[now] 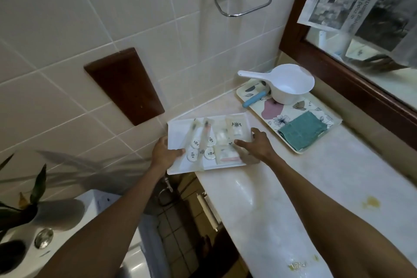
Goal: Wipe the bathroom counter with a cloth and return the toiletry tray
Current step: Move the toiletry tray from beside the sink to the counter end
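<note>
A white toiletry tray [178, 130] lies at the far left end of the pale marble counter [282, 187], its near left corner hanging past the counter edge. It carries several wrapped tubes, round caps and sachets. My left hand [165, 153] grips the tray's left edge, thumb on top. My right hand [257, 143] rests on the tray's right side with fingers spread over the sachets. A folded teal cloth [303, 132] lies on a floral tray [293, 108] further right.
The floral tray also holds a white plastic scoop [286, 86] and a blue-handled tool [253, 99]. Yellow stains [371, 202] mark the counter nearer me. A wood-framed mirror [334, 61] runs along the right. A toilet and plant [33, 189] stand at lower left.
</note>
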Tool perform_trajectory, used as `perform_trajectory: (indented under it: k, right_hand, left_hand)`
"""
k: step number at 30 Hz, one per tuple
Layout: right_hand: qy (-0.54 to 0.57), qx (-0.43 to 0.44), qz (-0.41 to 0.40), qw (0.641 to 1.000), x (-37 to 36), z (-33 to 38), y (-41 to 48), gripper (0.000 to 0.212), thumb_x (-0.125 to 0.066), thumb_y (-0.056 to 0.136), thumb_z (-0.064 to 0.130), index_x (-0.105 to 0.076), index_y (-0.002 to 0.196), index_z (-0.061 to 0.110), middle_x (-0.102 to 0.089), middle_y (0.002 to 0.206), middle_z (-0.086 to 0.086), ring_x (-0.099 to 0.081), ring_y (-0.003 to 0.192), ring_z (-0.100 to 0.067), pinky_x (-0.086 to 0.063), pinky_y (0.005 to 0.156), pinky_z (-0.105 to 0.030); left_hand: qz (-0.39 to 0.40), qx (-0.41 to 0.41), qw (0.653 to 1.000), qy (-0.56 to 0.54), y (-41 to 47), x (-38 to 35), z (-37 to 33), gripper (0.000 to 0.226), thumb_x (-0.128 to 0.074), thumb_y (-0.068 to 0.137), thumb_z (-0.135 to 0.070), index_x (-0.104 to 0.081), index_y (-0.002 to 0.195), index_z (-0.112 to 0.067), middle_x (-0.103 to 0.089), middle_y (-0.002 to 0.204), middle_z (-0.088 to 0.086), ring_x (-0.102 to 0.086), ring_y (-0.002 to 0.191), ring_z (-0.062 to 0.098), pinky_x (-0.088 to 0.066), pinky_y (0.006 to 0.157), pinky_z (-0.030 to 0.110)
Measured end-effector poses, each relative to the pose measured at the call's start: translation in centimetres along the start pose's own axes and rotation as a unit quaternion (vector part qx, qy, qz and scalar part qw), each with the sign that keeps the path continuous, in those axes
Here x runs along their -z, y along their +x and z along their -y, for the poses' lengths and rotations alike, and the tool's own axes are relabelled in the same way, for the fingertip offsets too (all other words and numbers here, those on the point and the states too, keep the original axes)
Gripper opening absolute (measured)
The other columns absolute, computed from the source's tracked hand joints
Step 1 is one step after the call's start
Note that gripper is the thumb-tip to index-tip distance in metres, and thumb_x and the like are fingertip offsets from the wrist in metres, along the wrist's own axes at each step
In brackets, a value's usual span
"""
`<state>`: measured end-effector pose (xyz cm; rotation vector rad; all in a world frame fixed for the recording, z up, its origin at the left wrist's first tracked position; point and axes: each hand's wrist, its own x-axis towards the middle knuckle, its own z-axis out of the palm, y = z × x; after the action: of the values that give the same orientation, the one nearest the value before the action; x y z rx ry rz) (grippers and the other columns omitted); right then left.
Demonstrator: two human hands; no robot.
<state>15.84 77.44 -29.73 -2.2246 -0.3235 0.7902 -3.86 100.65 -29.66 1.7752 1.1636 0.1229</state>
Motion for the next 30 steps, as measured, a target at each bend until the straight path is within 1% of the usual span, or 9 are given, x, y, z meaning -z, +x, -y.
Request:
perform_trajectory:
  k: [5, 8, 10, 14, 17, 20, 26, 28, 30]
  right_hand:
    - [0.016, 0.009, -0.001, 1.0, -0.5, 0.7, 1.1, 0.088, -0.084, 0.069, 0.049, -0.046, 0.137, 0.008, -0.051, 0.136, -0.015, -0.055, 0.121, -0.029, -0.045, 0.1, -0.036]
    - [0.063, 0.005, 0.009, 0.998, -0.5, 0.7, 1.5, 0.11, -0.086, 0.069, 0.042, -0.024, 0.153, 0.007, -0.047, 0.145, -0.01, -0.048, 0.131, -0.024, -0.04, 0.106, -0.034]
    - [0.067, 0.014, 0.014, 0.998, -0.5, 0.8, 1.4, 0.117, -0.088, 0.067, 0.041, -0.016, 0.155, 0.01, -0.046, 0.147, -0.006, -0.048, 0.131, -0.022, -0.038, 0.105, -0.031]
    - [0.027, 0.036, 0.035, 0.998, -0.5, 0.1, 0.8, 0.131, -0.096, 0.053, 0.035, -0.016, 0.153, 0.011, -0.043, 0.148, -0.005, -0.044, 0.134, -0.024, -0.038, 0.105, -0.033]
    - [-0.071, 0.069, 0.048, 0.994, -0.6, -0.9, 0.2, 0.138, -0.1, 0.042, 0.034, -0.018, 0.151, 0.011, -0.04, 0.147, -0.01, -0.037, 0.136, -0.029, -0.037, 0.103, -0.037]
    - [-0.097, 0.077, 0.033, 0.992, -0.9, -1.7, 0.7, 0.145, -0.1, 0.041, 0.033, -0.012, 0.155, 0.013, -0.035, 0.152, -0.012, -0.033, 0.14, -0.029, -0.033, 0.108, -0.036]
    - [-0.012, 0.072, -0.038, 0.997, -1.2, -1.7, 2.3, 0.122, -0.098, 0.045, 0.023, -0.034, 0.149, 0.015, -0.046, 0.146, -0.009, -0.043, 0.135, -0.027, -0.037, 0.111, -0.042]
    - [0.004, 0.069, -0.062, 0.996, -1.3, -1.9, 3.1, 0.113, -0.097, 0.043, 0.025, -0.043, 0.141, 0.014, -0.055, 0.137, -0.006, -0.05, 0.127, -0.027, -0.043, 0.106, -0.046]
    - [0.028, 0.065, -0.096, 0.993, -1.3, -1.7, 3.4, 0.098, -0.096, 0.046, 0.024, -0.051, 0.132, 0.011, -0.06, 0.125, -0.003, -0.055, 0.118, -0.025, -0.047, 0.1, -0.044]
  left_hand:
    - [-0.029, 0.011, 0.999, -0.016, 1.2, -0.7, 0.7, 0.071, -0.087, 0.074, -0.017, -0.051, 0.136, -0.008, -0.059, 0.134, 0.011, -0.059, 0.116, 0.029, -0.052, 0.092, 0.04]
    - [-0.044, 0.015, 0.999, 0.005, 1.6, -1.0, 1.0, 0.074, -0.088, 0.073, -0.023, -0.051, 0.136, -0.011, -0.057, 0.134, 0.01, -0.057, 0.118, 0.029, -0.053, 0.096, 0.046]
    - [-0.049, 0.021, 0.998, 0.012, 1.8, -1.2, 1.1, 0.074, -0.088, 0.073, -0.024, -0.05, 0.135, -0.012, -0.056, 0.133, 0.01, -0.056, 0.119, 0.029, -0.053, 0.097, 0.047]
    - [-0.053, 0.035, 0.998, 0.009, 2.1, -1.6, 1.2, 0.074, -0.088, 0.073, -0.023, -0.049, 0.135, -0.014, -0.056, 0.131, 0.009, -0.056, 0.119, 0.029, -0.053, 0.097, 0.046]
    - [-0.058, 0.046, 0.997, -0.001, 2.0, -1.9, 1.4, 0.074, -0.089, 0.072, -0.021, -0.049, 0.134, -0.014, -0.057, 0.13, 0.009, -0.057, 0.118, 0.029, -0.055, 0.094, 0.042]
    - [-0.07, 0.047, 0.996, 0.0, 2.2, -2.1, 1.3, 0.073, -0.089, 0.073, -0.02, -0.05, 0.134, -0.012, -0.058, 0.131, 0.01, -0.058, 0.117, 0.029, -0.054, 0.092, 0.042]
    - [-0.085, 0.063, 0.994, -0.032, 3.1, -2.5, 0.9, 0.074, -0.089, 0.071, -0.019, -0.05, 0.133, -0.01, -0.059, 0.131, 0.01, -0.06, 0.116, 0.03, -0.055, 0.092, 0.044]
    - [-0.088, 0.061, 0.994, -0.038, 3.2, -2.9, 0.7, 0.072, -0.088, 0.073, -0.02, -0.05, 0.133, -0.009, -0.06, 0.13, 0.01, -0.06, 0.116, 0.03, -0.054, 0.092, 0.043]
    - [-0.092, 0.064, 0.992, -0.049, 3.4, -3.2, 0.5, 0.069, -0.087, 0.074, -0.019, -0.05, 0.132, -0.008, -0.062, 0.129, 0.01, -0.061, 0.115, 0.029, -0.054, 0.091, 0.041]
